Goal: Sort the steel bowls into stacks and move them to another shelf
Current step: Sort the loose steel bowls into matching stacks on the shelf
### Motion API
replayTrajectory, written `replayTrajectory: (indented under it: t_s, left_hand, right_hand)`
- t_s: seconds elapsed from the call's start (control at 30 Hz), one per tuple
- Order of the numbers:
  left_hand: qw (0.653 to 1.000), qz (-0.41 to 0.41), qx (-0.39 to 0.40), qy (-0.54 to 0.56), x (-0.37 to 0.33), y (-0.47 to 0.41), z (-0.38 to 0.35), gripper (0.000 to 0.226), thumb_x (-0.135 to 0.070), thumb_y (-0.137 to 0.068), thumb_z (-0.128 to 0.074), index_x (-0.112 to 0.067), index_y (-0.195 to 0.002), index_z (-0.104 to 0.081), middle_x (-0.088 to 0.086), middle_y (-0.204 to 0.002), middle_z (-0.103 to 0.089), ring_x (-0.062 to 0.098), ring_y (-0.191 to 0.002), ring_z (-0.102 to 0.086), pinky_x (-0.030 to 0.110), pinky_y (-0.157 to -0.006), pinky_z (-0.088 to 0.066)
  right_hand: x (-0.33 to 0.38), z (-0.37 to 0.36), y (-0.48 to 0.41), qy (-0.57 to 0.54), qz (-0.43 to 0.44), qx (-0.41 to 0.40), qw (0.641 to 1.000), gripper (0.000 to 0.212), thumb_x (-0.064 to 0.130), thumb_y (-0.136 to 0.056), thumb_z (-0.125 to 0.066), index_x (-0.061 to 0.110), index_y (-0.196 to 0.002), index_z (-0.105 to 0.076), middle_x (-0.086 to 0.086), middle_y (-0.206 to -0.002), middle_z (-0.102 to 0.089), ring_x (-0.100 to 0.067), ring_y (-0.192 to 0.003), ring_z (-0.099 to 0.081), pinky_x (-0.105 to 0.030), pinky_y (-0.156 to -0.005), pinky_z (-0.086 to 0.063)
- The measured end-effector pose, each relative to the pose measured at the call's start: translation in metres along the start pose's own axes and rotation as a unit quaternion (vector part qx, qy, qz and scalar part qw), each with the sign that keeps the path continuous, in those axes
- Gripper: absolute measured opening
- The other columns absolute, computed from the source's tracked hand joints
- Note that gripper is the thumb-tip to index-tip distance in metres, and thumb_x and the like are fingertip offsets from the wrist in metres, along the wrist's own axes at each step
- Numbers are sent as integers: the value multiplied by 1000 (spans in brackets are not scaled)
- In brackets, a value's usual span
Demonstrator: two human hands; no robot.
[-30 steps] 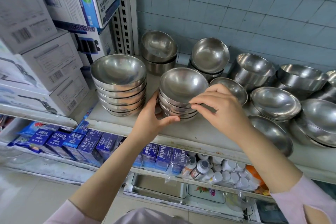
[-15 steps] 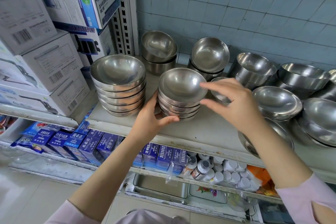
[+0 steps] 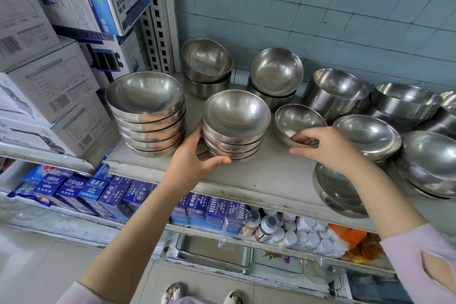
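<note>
Left hand (image 3: 195, 159) clasps the side of a short stack of shiny round steel bowls (image 3: 234, 128) on the pale shelf (image 3: 269, 175). Right hand (image 3: 330, 148) pinches the near rim of a single tilted steel bowl (image 3: 294, 118) just beside it.
</note>
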State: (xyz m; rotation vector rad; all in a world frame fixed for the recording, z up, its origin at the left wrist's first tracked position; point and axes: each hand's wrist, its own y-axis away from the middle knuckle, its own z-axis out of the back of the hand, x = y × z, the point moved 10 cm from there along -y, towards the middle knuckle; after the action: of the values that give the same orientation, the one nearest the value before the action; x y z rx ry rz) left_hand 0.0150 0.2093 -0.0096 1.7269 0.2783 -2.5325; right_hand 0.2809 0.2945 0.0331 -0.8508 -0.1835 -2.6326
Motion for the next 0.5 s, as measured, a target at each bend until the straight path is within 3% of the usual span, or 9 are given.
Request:
replayTrajectory:
  t_s: [0.1, 0.27, 0.4, 0.5]
  left_hand:
    - [1000, 3, 0, -4, 0, -1, 0, 92, -30, -67, -86, -17, -145, -41, -9, -124, -64, -24, -102, -53, -4, -83, -36]
    - [1000, -2, -8, -8, -1, 0, 1, 93, -34, -65, -85, -17, -145, -41, -9, -124, -64, -22, -103, -54, -4, -82, -36]
    - [1000, -10, -13, -18, -1, 0, 0, 94, -40, -64, -84, -19, -145, -41, -10, -125, -63, -24, -101, -52, -6, -81, -35]
    - [1000, -9, -10, -11, -1, 1, -1, 94, -39, -65, -85, -20, -145, -41, -11, -124, -63, -21, -102, -52, -6, -81, -36]
  right_hand:
    - [5, -1, 1, -1, 25, -4, 1000, 22, 18, -77, -82, 35, -85, -71, 17, -80, -69, 6, -74, -63, -6, -70, -44]
    - [6, 11, 10, 3, 47, -48, 998, 16, 14, -81, -78, 28, -82, -72, 14, -81, -69, -3, -79, -64, -18, -76, -48]
    - [16, 24, 23, 24, 64, -91, 994, 13, 13, -82, -77, 25, -83, -72, 11, -83, -70, -3, -81, -64, -14, -75, -47]
    - [32, 41, 36, 27, 76, -143, 987, 6, 14, -82, -77, 19, -85, -75, 6, -85, -72, -8, -81, -66, -24, -77, -53]
